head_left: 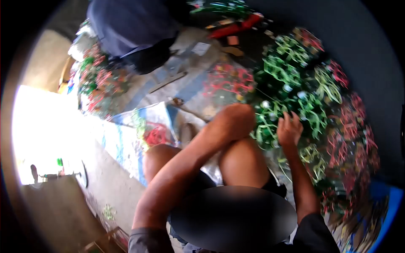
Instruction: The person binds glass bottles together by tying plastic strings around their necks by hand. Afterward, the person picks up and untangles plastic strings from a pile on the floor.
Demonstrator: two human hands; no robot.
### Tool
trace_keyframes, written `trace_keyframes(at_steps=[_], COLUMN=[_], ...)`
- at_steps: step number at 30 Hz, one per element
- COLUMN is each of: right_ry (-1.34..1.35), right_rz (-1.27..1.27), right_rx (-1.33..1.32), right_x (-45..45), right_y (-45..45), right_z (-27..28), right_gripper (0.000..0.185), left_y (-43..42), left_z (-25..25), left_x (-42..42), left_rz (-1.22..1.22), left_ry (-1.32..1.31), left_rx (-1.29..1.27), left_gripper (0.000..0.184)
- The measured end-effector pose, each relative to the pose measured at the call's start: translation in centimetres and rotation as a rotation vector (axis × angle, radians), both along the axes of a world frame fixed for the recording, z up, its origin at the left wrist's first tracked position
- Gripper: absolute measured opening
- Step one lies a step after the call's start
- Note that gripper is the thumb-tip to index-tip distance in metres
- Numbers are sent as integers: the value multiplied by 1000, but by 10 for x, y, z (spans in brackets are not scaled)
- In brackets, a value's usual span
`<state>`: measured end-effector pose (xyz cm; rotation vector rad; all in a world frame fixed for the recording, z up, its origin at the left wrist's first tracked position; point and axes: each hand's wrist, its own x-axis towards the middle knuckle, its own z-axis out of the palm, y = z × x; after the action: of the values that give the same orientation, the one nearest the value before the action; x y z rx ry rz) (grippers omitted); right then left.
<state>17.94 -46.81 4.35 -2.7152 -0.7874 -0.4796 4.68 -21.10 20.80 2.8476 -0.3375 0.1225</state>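
Looped, ribbon-like green strips (282,67) lie over dark green, bottle-like shapes with pale round tops to the right of my knees. My right hand (290,128) reaches in among the nearer green strips (311,114), fingers stretched and slightly apart, with nothing visible in them. My left hand (241,120) is bent at the wrist just above my right knee, beside the same strips; its fingers are hidden and blurred. A thin pale strand (270,95) runs from near the left hand into the bunch. Whether either hand grips a strip does not show.
Pink strip bundles (230,82) lie ahead, with more pink bundles (348,130) along the right. A person in dark clothing (130,29) is ahead left. A white-and-blue sheet (120,139) covers part of the floor. A long tool-like bar (167,82) and a red object (236,27) lie farther off.
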Motion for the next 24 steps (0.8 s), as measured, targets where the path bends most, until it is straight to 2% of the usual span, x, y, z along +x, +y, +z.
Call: trace_keyframes(at_steps=[2,4,16,20,24], right_ry=[-37,-23,98,106,81], right_rz=[34,40,15,21,24], right_rx=[11,26,-26,-26,-39], right_x=[3,5,7,7,10], right_y=[-1,-3,-6,-6,-7], right_z=[-8,-12,-17,-18,-19], right_gripper=[35,35,39,38,39], left_y=[-2,-2,-8,-9,-10], left_z=[-3,6,21,15,17], left_x=[2,4,6,3,5], left_rz=[53,92,245,275,283], left_ry=[13,138,202,76,106], left_rx=[-11,-76,-232,-247,-234], left_gripper=[15,16,13,15,11])
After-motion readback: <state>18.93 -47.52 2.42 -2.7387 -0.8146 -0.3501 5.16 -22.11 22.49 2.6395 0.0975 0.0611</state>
